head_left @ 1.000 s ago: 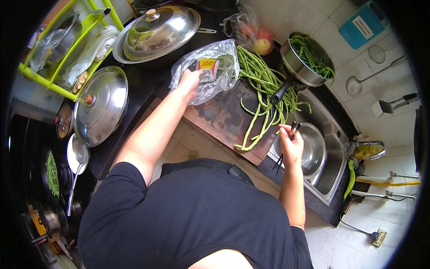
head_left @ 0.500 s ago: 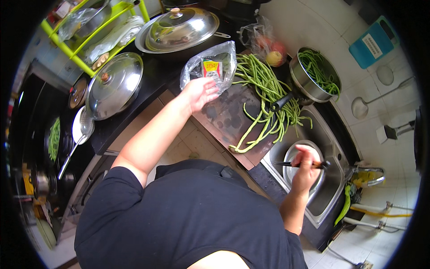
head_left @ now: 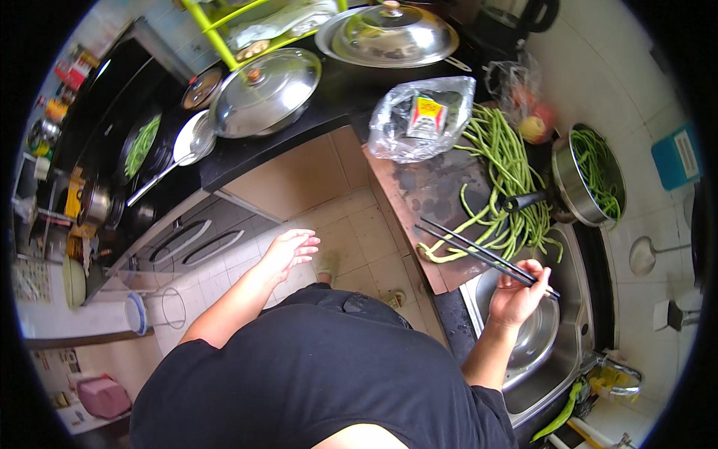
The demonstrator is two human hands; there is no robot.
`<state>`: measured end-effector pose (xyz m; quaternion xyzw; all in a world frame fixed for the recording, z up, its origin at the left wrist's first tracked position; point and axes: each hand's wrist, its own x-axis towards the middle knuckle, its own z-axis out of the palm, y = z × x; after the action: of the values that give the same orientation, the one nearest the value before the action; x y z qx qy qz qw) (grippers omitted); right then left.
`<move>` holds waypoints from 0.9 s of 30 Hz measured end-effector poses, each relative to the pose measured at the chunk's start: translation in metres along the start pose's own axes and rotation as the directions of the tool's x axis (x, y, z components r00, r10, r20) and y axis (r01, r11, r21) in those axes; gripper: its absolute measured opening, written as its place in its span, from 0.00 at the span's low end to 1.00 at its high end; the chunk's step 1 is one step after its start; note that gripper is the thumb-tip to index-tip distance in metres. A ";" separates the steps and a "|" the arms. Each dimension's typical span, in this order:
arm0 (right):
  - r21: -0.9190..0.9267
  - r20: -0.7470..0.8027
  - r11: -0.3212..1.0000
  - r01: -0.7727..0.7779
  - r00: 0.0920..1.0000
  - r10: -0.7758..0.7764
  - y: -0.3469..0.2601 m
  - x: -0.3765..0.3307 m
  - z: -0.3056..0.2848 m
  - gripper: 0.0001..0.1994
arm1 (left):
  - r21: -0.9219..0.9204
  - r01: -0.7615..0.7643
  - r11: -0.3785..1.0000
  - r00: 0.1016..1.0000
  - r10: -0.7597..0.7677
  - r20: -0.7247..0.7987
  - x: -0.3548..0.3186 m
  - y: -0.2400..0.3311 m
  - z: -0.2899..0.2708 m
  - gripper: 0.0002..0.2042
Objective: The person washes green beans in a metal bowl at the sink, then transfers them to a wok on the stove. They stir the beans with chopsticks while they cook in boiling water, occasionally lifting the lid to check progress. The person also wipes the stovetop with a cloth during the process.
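A pair of dark chopsticks (head_left: 479, 253) is gripped in my right hand (head_left: 519, 293), above the sink's near side. Their tips point left over the wooden cutting board (head_left: 426, 179). My left hand (head_left: 288, 254) hangs over the floor, fingers stretched out and holding nothing. On the board lies a heap of long green beans (head_left: 499, 172). Beside them is a clear plastic bag (head_left: 389, 127) with a small red, yellow and white packet (head_left: 428, 117) on it. A metal bowl (head_left: 540, 337) sits in the sink, partly hidden by my right hand and forearm.
A steel saucepan (head_left: 565, 176) of beans stands right of the board. Lidded pans (head_left: 273, 90) and a slotted spoon (head_left: 161, 179) on a white plate line the black counter. At far left, a wok (head_left: 127, 150) holds cut beans. A faucet (head_left: 617, 382) rises beside the sink.
My view has turned left, bringing more of the stove and floor in. My left hand has drawn back from the plastic bag. The chopsticks now point over the board.
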<state>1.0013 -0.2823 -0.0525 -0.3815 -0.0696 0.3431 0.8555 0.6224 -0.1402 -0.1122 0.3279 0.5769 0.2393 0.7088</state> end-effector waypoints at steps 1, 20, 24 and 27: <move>0.000 -0.002 0.997 -0.079 0.997 0.079 0.007 -0.006 0.008 0.17 | 0.001 0.000 1.000 1.000 0.000 0.025 -0.004 -0.003 -0.007 0.12; -0.392 0.582 0.857 -0.335 0.631 0.513 0.221 -0.212 0.199 0.20 | -0.273 -0.190 0.943 0.959 0.119 -0.257 -0.125 -0.089 -0.333 0.13; -0.361 0.687 0.871 -0.334 0.536 0.490 0.281 -0.265 0.257 0.19 | -0.372 -0.300 0.879 0.917 0.158 -0.366 -0.169 -0.107 -0.401 0.13; -0.307 0.802 0.902 -0.305 0.426 0.417 0.313 -0.287 0.295 0.19 | -0.415 -0.382 0.826 0.856 0.147 -0.495 -0.202 -0.123 -0.435 0.13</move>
<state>0.5056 -0.1393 -0.0250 -0.2171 -0.4166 0.6556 0.5912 0.1492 -0.2852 -0.1213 0.1490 0.5879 0.5465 0.5775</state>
